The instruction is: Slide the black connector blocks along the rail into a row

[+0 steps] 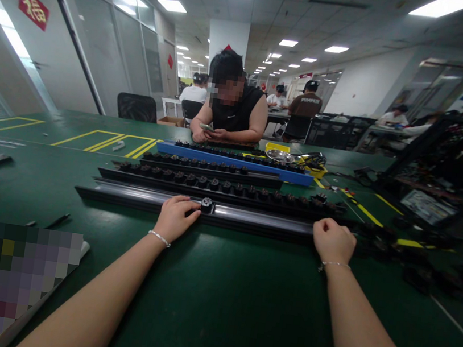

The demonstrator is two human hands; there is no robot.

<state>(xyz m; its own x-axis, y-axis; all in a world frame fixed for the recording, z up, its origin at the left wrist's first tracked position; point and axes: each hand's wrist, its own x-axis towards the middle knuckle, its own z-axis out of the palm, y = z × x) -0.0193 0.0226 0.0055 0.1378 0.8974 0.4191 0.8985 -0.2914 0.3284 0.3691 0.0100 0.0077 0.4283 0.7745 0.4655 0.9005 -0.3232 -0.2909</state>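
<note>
Two hands work well apart along the front black rail (268,220), which lies lengthwise across the green tabletop (218,298). One small round black part (206,205) sits at the rail's channel, between the hands and next to the left. The left hand (177,216) has its thumb and forefinger against the part's left side; whether they pinch or only push cannot be told. The right hand (334,242) is curled into a fist at the rail's right portion; whether it grips the rail is not visible.

For good control, brace the rail with the right hand and guide the part low, near its base. Keep it upright and square to the channel; tilting would probably make it bind. Apply steady, even pressure. Avoid nudging the loaded rail (157,181) just behind, which carries a row of similar parts (226,187).
</note>
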